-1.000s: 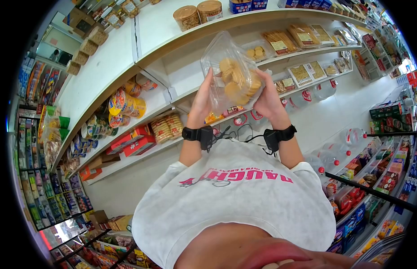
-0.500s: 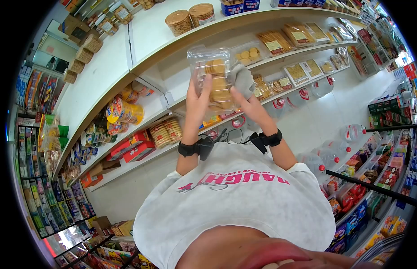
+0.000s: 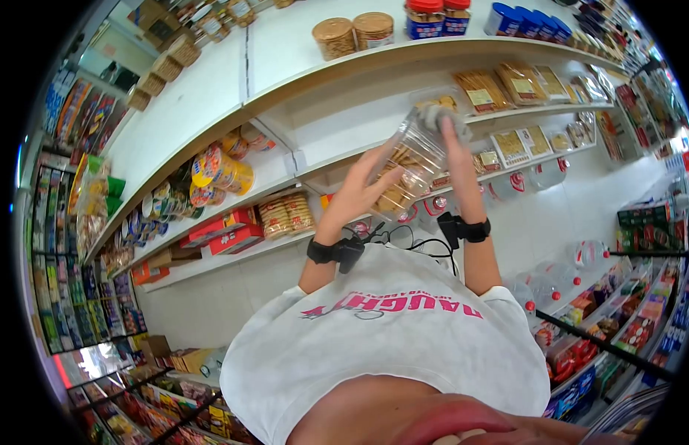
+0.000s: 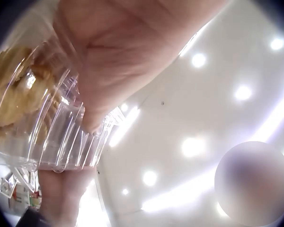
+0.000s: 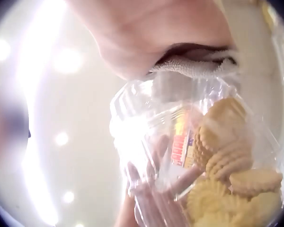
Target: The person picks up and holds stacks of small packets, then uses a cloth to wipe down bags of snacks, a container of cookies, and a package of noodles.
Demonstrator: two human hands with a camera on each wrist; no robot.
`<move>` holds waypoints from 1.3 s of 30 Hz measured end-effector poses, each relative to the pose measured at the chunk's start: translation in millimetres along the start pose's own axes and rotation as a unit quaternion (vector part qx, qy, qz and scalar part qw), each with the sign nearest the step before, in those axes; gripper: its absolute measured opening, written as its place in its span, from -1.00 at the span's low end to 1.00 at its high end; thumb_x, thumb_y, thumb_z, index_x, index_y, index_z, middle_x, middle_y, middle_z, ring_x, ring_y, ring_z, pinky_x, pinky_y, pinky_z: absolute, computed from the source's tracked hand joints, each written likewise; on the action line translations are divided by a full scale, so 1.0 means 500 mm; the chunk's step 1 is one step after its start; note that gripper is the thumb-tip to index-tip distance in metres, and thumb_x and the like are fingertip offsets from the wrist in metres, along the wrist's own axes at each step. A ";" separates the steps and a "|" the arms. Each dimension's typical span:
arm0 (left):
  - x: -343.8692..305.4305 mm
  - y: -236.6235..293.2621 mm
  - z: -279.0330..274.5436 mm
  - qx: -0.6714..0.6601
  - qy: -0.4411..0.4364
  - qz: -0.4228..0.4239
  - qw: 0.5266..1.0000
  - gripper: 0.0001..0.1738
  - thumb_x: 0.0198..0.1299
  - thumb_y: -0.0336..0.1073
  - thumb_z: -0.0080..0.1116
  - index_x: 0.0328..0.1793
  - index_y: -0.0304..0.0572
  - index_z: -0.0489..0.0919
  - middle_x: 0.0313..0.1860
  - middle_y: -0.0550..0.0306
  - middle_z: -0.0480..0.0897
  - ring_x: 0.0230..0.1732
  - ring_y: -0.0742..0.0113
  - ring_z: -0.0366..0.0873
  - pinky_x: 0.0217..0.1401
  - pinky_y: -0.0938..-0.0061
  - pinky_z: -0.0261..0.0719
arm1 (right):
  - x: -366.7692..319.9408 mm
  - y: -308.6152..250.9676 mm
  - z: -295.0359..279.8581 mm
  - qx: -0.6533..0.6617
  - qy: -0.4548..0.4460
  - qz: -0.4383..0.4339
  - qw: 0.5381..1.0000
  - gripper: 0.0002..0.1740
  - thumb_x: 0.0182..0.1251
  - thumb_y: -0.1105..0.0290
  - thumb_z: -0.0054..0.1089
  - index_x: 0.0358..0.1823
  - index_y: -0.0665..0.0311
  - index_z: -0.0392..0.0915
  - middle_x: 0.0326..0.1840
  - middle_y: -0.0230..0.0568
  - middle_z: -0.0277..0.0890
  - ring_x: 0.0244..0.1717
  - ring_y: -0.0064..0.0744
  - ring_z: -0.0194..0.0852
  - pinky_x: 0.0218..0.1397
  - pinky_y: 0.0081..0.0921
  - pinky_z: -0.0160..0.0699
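A clear plastic box of round biscuits (image 3: pixel 409 165) is held tilted in front of the shelves. The left hand (image 3: pixel 363 187) grips its lower left side, thumb across the near face. At the upper right end, the right hand (image 3: pixel 457 152) holds a grey cloth (image 3: pixel 442 119) against the box. In the right wrist view the cloth (image 5: pixel 194 64) lies between the palm and the clear plastic, with scalloped biscuits (image 5: pixel 227 137) inside. The left wrist view shows the left palm (image 4: pixel 118 52) along the ribbed side of the box (image 4: pixel 61 132).
Behind the box, white shelves (image 3: pixel 344 111) carry packaged biscuits (image 3: pixel 478 90), noodle cups (image 3: pixel 222 169) and red boxes (image 3: pixel 237 239). Round tubs (image 3: pixel 335 38) stand on top. Large water bottles (image 3: pixel 548 172) stand on the floor at the right, near racks of snacks (image 3: pixel 633 326).
The box has turned and tilted, and both hands have shifted right in the head view. The right hand with the cloth has moved up to the box's upper end.
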State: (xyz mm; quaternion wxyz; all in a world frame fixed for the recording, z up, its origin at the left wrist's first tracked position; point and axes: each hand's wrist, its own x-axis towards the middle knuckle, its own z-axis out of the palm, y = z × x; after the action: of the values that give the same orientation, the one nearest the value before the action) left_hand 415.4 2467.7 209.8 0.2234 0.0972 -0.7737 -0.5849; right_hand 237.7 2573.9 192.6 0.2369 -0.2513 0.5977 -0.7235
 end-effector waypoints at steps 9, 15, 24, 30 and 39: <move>-0.019 0.008 -0.059 0.091 -0.041 0.008 0.995 -0.24 0.15 -0.14 0.35 0.48 -0.05 0.36 0.15 -0.04 0.55 0.19 0.13 0.49 0.26 0.36 0.41 | -0.026 0.010 -0.020 0.272 -0.191 0.292 0.897 -0.47 0.51 0.02 -0.02 0.29 0.24 0.41 0.21 -0.22 0.52 0.19 -0.41 0.51 0.24 -0.37 0.52; -0.023 0.005 -0.082 0.220 0.108 -0.012 0.969 -0.14 -0.10 -0.12 0.52 0.40 -0.09 0.44 -0.07 0.04 0.55 0.07 0.16 0.52 0.12 0.34 0.48 | -0.025 0.051 0.016 0.258 -0.102 0.204 0.939 -0.44 0.54 0.04 -0.06 0.37 0.25 0.31 0.29 -0.21 0.45 0.30 -0.33 0.42 0.33 -0.32 0.42; -0.071 -0.031 -0.136 0.190 0.133 0.059 0.971 -0.05 -0.12 0.02 0.51 0.42 -0.11 0.35 0.21 0.04 0.54 0.28 0.02 0.45 0.58 -0.05 -0.18 | -0.078 0.038 0.122 0.140 -0.063 0.062 0.986 -0.40 0.54 0.09 -0.01 0.46 0.24 0.18 0.40 -0.28 0.29 0.38 -0.39 0.29 0.38 -0.36 0.35; -0.104 -0.039 -0.196 0.175 0.192 0.124 0.958 -0.39 -0.25 0.05 0.55 -0.08 -0.08 0.65 -0.12 0.21 0.68 0.02 0.16 0.57 0.26 0.20 0.27 | -0.100 0.025 0.184 0.201 -0.204 0.227 0.931 -0.27 0.54 -0.12 -0.17 0.48 0.29 0.16 0.46 -0.23 0.22 0.46 -0.35 0.17 0.46 -0.35 0.22; -0.164 -0.100 -0.280 0.183 0.147 0.084 0.968 -0.45 -0.32 0.07 0.54 -0.24 -0.08 0.66 -0.24 0.18 0.66 -0.05 0.14 0.54 0.22 0.26 0.30 | -0.165 0.065 0.232 0.361 -0.224 0.402 0.811 -0.28 0.50 -0.16 -0.24 0.48 0.18 0.19 0.49 -0.13 0.22 0.48 -0.12 0.17 0.49 0.03 0.13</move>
State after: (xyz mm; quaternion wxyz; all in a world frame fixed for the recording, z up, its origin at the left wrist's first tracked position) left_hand 546.5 2366.2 173.6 0.3619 0.1559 -0.8316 -0.3914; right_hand 376.9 2535.2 172.6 0.7077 -0.0406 0.2711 -0.6512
